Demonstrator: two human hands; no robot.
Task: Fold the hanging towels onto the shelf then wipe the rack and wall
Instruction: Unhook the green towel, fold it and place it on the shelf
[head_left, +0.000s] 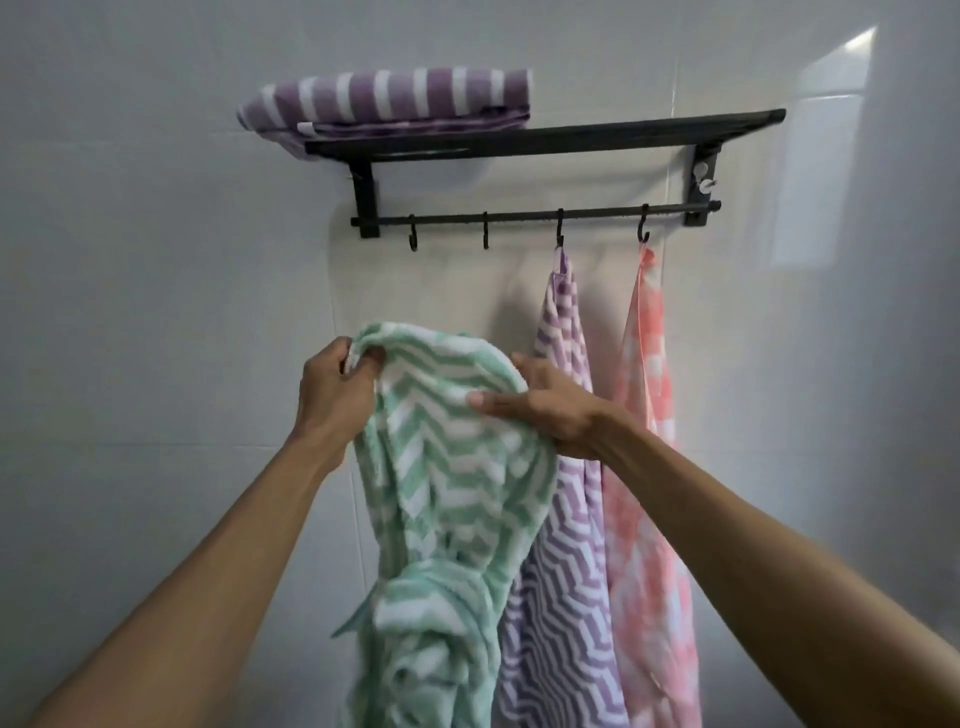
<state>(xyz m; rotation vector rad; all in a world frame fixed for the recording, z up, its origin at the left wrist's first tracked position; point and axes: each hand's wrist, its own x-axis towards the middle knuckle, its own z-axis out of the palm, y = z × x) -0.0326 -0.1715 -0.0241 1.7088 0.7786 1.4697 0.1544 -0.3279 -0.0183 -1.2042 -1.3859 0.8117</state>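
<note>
A green and white zigzag towel (447, 499) hangs between my hands, off the hooks, below the black wall rack (545, 137). My left hand (332, 395) grips its upper left edge. My right hand (545, 405) pinches its upper right edge, thumb on the front. A purple zigzag towel (561, 571) hangs from the third hook and a pink patterned towel (649, 467) from the fourth. A folded purple striped towel (389, 101) lies on the left end of the shelf.
Two bare hooks (413, 241) hang on the rail's left part. White tiled wall (156, 260) surrounds the rack. The shelf's right half (675, 124) holds nothing. A side wall stands at the right edge.
</note>
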